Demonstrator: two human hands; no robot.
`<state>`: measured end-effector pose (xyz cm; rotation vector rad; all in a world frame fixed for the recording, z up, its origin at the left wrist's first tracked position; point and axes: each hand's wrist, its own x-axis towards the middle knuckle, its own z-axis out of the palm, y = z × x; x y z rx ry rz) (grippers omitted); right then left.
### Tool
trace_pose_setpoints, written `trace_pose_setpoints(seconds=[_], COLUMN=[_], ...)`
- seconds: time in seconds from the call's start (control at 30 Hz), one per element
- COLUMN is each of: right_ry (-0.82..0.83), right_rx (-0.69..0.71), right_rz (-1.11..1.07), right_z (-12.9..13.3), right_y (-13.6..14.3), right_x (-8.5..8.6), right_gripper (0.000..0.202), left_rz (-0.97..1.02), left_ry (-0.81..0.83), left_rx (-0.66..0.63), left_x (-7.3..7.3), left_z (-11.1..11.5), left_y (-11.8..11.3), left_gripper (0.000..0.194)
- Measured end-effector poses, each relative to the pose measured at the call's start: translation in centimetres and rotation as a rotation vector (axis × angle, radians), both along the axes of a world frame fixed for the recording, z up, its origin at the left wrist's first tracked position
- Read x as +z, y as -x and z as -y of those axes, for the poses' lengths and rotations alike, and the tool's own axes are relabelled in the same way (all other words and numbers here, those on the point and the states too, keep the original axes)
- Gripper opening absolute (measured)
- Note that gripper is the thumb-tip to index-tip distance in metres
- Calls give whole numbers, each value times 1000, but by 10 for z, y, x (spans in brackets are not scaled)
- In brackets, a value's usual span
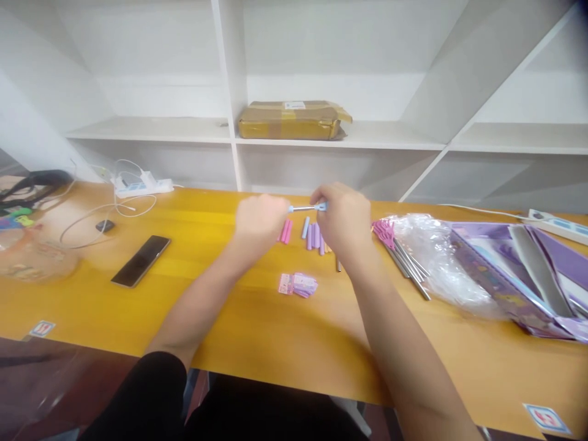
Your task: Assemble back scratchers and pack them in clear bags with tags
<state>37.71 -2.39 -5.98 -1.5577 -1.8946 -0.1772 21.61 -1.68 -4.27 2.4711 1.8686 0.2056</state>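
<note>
A thin metal rod [303,209] with light blue parts at both ends spans the gap between my hands above the table. My left hand [263,219] is closed round its left end, and my right hand [344,214] grips the right end. Below them lie pink tubes [286,231], a light blue tube [305,228] and several purple tubes [315,236]. Small printed cards [303,285] rest nearer the front. A metal tube [339,264] shows partly under my right hand. Pink pieces [384,233] and several metal tubes [411,263] lie to the right.
Clear plastic wrap [441,263] and a purple box [514,275] of items occupy the right side. A phone [141,261], cables, a power strip [144,186] and a plastic bag [39,257] are at left. A taped carton [289,120] sits on the shelf behind.
</note>
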Motion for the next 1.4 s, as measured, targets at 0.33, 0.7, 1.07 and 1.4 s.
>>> trace_pose_setpoints(seconds=[0.33,0.7,1.07,1.4], right_ry=[72,113,107,152], right_rx=[16,15,9,17], right_rz=[88,97,121,174], right_z=[7,2,-1,2], right_y=[-10,-9,-11,-8], right_x=[4,0,-6,-3], right_gripper=[33,32,30,31], left_rz=[-168,-170,-158,-149], left_ry=[-139,-152,-128,-95], left_rx=[30,21,17,30], left_x=[5,3,5,7], left_z=[16,15,15,14], left_y=[17,19,16,15], left_gripper=[29,28,28,28])
